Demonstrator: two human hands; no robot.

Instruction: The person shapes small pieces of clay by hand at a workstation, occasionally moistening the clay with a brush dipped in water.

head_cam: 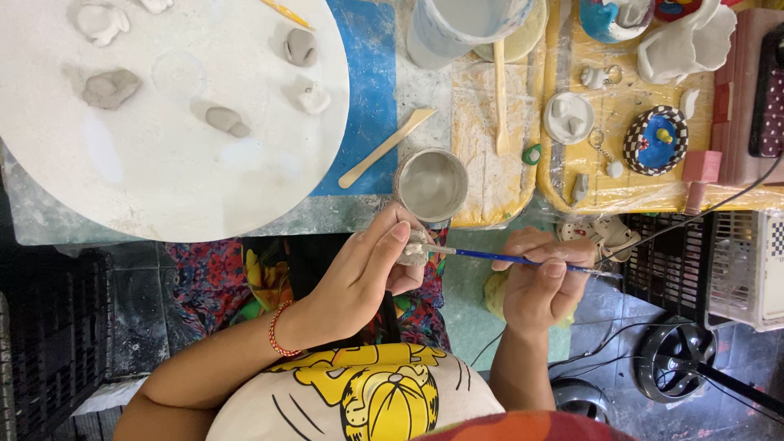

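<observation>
My left hand pinches a small grey clay piece between thumb and fingers, just below the table edge. My right hand grips a blue-handled paintbrush held level, its tip touching the clay piece. Right above the hands, a small metal cup of grey slip stands at the table's edge. A red bracelet circles my left wrist.
A round white board with several clay lumps fills the upper left. Two wooden modelling tools lie by a plastic jug. A yellow tray holds small painted and white clay figures. Black crates and cables sit at right.
</observation>
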